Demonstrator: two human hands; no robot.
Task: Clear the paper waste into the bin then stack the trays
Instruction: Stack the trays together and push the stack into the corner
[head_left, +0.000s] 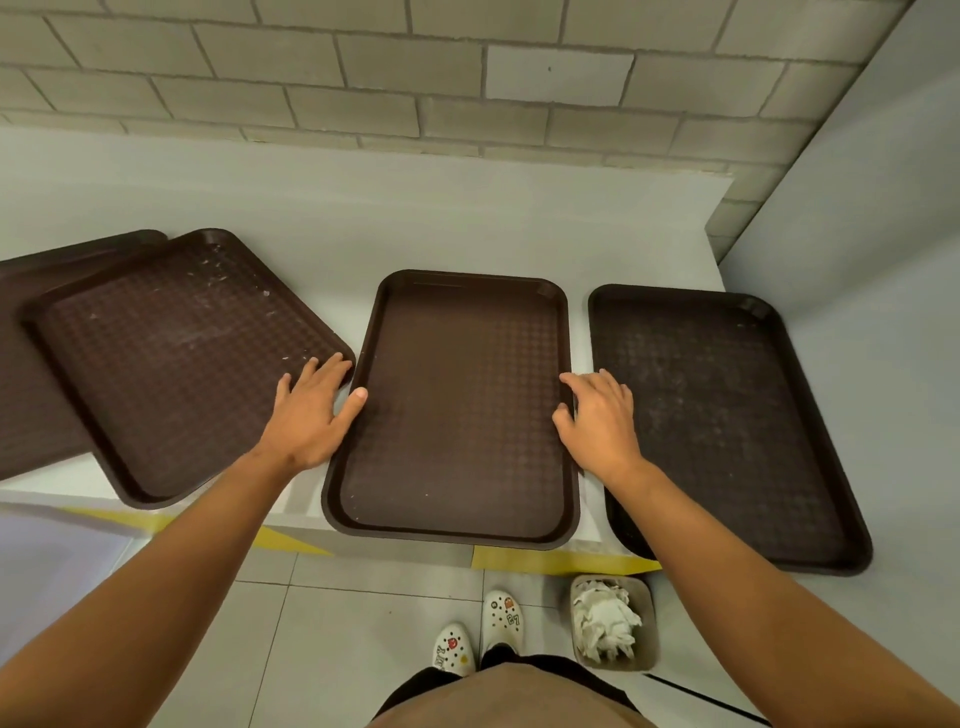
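Left hand (306, 410) and right hand (597, 415), fingers spread, are laid on middle tray (457, 405) edges; paper is seen in bin (644, 597).

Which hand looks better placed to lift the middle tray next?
Probably neither alone. The left hand and right hand each sit at one long edge of the middle tray, so a two-handed lift looks likeliest.

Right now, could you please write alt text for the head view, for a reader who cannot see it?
A person's left hand and right hand reach to the long sides of the middle tray, one of four empty brown trays on a pale counter. The left tray overlaps another tray; the right tray lies apart. A bin of crumpled paper stands on the floor below.
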